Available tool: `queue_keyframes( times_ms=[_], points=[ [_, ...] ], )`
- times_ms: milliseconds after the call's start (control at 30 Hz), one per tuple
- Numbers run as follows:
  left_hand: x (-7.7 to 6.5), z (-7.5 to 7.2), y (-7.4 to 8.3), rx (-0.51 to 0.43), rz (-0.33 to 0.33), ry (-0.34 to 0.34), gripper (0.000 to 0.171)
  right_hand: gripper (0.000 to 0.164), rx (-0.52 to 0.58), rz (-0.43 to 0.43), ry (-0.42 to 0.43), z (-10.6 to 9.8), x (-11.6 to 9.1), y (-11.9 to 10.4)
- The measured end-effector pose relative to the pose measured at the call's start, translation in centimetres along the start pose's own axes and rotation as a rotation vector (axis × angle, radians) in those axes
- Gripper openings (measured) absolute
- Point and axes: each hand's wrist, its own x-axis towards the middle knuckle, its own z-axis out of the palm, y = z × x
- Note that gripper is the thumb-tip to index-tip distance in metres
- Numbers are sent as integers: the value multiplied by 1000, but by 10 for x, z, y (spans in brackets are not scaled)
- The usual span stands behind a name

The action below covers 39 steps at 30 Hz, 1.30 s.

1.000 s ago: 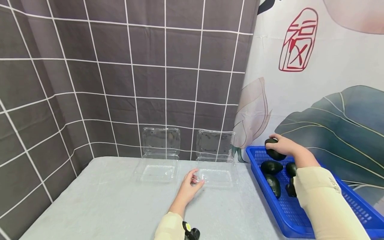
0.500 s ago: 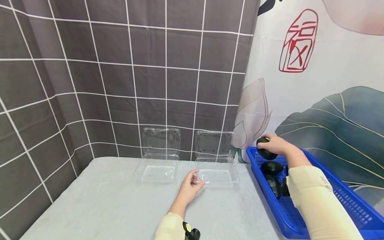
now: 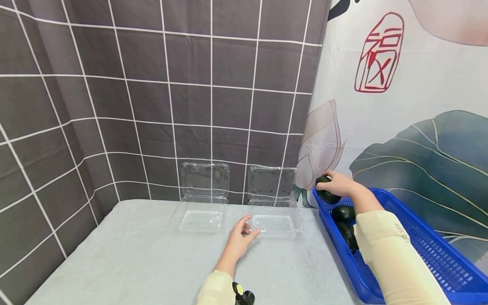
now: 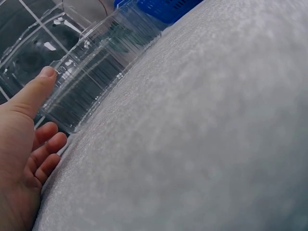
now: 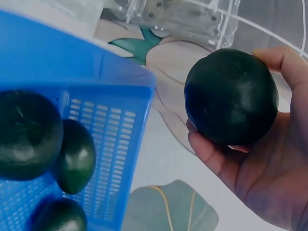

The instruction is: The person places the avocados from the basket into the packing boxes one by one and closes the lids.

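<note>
My right hand point(image 3: 340, 185) holds a dark green avocado point(image 5: 231, 96) between thumb and fingers, above the far left edge of the blue plastic basket point(image 3: 343, 264). More avocados point(image 3: 344, 214) lie in that basket, partly hidden by the right forearm in the head view. My left hand point(image 3: 239, 239) grips the front left corner of the right-hand clear clamshell container point(image 3: 275, 222). In the left wrist view the thumb point(image 4: 41, 86) lies against the container's wall point(image 4: 91, 77), and the other fingers are bent lower down by the tabletop. The container's lid point(image 3: 272, 182) stands raised at the back.
A second clear clamshell container point(image 3: 202, 216) stands to the left, its lid point(image 3: 205, 180) also raised. Both are on a pale cloth-covered table point(image 3: 145, 254). Behind it hang a dark grid-patterned curtain point(image 3: 190, 101) and a white printed cloth point(image 3: 343, 76).
My right hand has moved left with the avocado, from over the basket toward its far left edge. The left hand stays at the container's corner.
</note>
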Motion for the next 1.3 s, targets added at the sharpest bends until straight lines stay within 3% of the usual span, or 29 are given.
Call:
queue_keyframes(
  times_ms=[400,667,900,1300],
  points=[
    [0,0,-2,-1,15,0,54,57,11,2,0,11,5,-8],
    [-5,-1,-2,-45,173,31,55,60,46,18,-14,17,7,-11],
    [-1,-1,0,-15,40,12,53,59,37,-16,18,22,10,-14],
    [-1,-1,1,-7,36,5,49,63,83,0,4,29,12,-21]
  ],
)
